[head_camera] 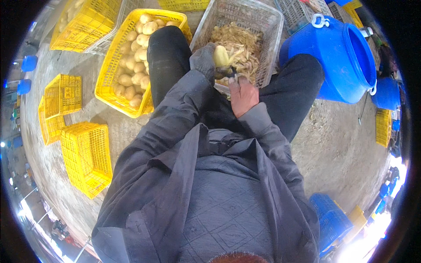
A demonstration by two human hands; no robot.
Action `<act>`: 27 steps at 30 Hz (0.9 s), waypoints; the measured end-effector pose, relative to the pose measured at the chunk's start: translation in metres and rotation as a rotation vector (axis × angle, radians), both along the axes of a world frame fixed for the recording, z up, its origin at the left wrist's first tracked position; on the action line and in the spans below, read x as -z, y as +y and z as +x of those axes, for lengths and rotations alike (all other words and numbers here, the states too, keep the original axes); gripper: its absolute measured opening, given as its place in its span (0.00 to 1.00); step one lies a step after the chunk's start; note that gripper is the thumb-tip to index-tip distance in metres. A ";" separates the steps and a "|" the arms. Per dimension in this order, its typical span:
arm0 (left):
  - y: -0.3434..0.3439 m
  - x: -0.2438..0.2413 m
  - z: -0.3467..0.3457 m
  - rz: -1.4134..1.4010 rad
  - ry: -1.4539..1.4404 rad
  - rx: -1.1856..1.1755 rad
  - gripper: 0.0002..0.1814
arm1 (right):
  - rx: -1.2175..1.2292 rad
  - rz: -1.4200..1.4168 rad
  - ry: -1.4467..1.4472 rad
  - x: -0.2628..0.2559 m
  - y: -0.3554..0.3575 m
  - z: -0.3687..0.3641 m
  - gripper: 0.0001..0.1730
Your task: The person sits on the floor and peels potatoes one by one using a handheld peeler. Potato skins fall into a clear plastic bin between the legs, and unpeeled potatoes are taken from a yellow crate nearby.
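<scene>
My left hand (204,60), in a grey glove, grips a large potato (221,56) whose visible side is pale and peeled. Close beside it my bare right hand (242,93) is closed around a small dark tool, perhaps a peeler (233,73), near the potato's lower end. Both hands are over the near edge of a grey plastic crate (279,36), where a heap of potato peelings (255,62) lies. To the left, a yellow plastic crate (102,79) holds many potatoes (138,68), partly hidden by my knee.
A big blue plastic barrel (315,56) lies tilted at the right, beside my knee. Several yellow crates (86,157) rest on the concrete floor (338,131) at the left. Stacked crates (87,24) stand at the upper left, and a blue container (330,218) is at the lower right.
</scene>
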State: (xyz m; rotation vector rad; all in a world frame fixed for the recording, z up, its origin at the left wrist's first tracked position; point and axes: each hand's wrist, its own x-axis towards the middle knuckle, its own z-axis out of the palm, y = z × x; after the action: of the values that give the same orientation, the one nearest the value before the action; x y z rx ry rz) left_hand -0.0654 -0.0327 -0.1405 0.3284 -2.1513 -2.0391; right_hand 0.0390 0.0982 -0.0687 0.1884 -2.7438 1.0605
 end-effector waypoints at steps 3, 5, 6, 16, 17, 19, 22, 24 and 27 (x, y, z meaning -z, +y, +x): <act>0.004 -0.044 0.007 0.087 -0.204 -0.001 0.19 | -0.014 -0.001 -0.102 -0.008 0.007 0.008 0.16; 0.007 -0.040 0.004 0.306 -0.256 -0.105 0.18 | -0.032 -0.012 -0.147 -0.007 0.010 0.012 0.16; 0.008 -0.043 0.000 0.419 -0.274 -0.159 0.18 | -0.048 -0.008 -0.155 -0.003 0.011 0.016 0.16; 0.005 -0.045 0.005 0.429 -0.276 -0.127 0.21 | 0.086 -0.133 -0.041 -0.014 0.011 -0.013 0.18; 0.006 -0.050 0.005 0.491 -0.325 -0.127 0.21 | 0.072 -0.108 0.004 -0.010 0.010 -0.016 0.14; 0.008 -0.063 0.002 0.614 -0.425 -0.128 0.22 | 0.014 0.011 -0.006 -0.003 0.004 -0.005 0.15; -0.018 -0.010 -0.017 0.635 -0.333 -0.156 0.21 | -0.097 0.048 0.034 0.002 -0.008 0.011 0.16; -0.013 -0.013 -0.021 0.792 -0.248 -0.117 0.20 | -0.119 0.099 -0.012 0.006 -0.001 0.017 0.15; -0.011 -0.021 -0.016 0.818 -0.158 -0.069 0.20 | -0.132 -0.013 0.056 -0.009 0.007 0.018 0.16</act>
State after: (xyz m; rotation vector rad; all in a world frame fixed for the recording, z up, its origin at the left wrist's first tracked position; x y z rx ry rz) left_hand -0.0811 -0.0434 -0.1195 0.6549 -1.2240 -2.8253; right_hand 0.0568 0.1056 -0.0602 0.3966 -2.7051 1.0879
